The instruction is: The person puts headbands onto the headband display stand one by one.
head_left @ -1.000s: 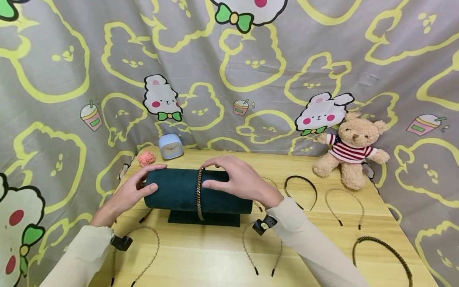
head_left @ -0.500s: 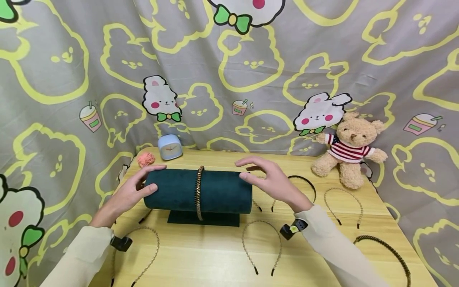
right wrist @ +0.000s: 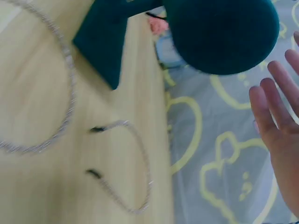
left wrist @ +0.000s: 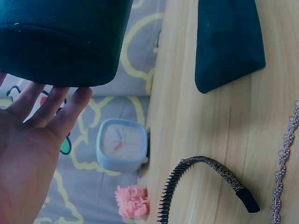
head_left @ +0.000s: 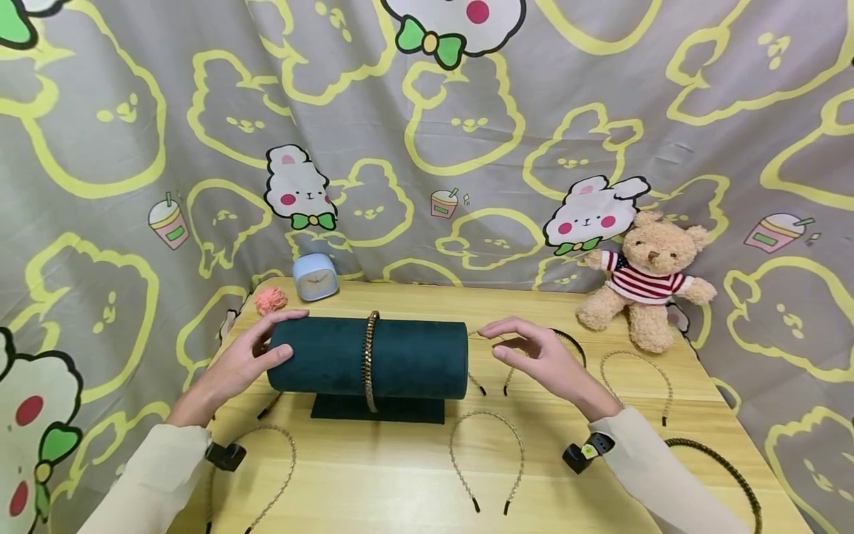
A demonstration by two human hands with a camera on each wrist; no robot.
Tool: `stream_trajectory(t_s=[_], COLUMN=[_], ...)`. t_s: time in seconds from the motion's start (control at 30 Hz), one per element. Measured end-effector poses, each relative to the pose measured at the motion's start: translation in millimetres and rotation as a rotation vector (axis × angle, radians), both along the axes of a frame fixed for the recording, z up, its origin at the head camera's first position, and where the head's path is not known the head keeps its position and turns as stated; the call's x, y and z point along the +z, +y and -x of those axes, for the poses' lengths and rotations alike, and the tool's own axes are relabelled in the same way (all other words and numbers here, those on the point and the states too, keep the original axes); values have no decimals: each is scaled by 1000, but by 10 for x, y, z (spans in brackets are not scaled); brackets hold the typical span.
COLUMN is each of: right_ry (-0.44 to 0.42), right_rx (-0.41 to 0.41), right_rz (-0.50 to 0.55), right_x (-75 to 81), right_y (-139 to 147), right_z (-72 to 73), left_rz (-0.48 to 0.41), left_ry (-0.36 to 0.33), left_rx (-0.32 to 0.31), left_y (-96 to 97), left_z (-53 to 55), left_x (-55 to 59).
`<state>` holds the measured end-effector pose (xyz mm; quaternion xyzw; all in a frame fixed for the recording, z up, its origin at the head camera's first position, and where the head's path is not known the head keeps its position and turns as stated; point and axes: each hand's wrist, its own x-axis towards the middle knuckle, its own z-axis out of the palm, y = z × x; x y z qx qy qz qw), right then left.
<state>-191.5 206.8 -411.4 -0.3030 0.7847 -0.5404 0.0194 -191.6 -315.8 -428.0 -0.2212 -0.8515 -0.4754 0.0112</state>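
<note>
A dark green velvet roll on a base forms a display stand (head_left: 420, 360), with a gold-and-dark headband (head_left: 368, 365) looped over its middle. My left hand (head_left: 236, 365) holds the roll's left end, thumb on the front and index finger along the top. In the left wrist view its other fingers (left wrist: 55, 100) reach the rim of the end. Off the right end is my right hand (head_left: 548, 365), holding nothing, its fingers relaxed and apart from the roll. Behind it, a thin beaded headband (head_left: 508, 377) lies partly hidden.
Several more headbands lie about the table: a beaded one (head_left: 487, 415) in front, another (head_left: 291, 460) at front left, a pale one (head_left: 637, 354) and a dark braided one (head_left: 730, 463) at right. Along the back are a blue clock (head_left: 316, 277), a pink pompom (head_left: 270, 300) and a teddy bear (head_left: 657, 259).
My right hand has let go of the headband on the roll and moved right, past the roll's end. The left hand stays at the left end.
</note>
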Motion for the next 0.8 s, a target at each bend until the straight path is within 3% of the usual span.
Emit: stream_trajectory(t_s=[0.5, 0.8], right_ry=[-181, -261], right_rx=[83, 100], right_rz=[122, 71], right_x=[-574, -841], right_y=[298, 290], right_z=[-128, -186], left_rz=[-21, -21], left_ry=[20, 32], left_rx=[-19, -26], left_y=[2, 13], left_z=[16, 12], left_x=[10, 14])
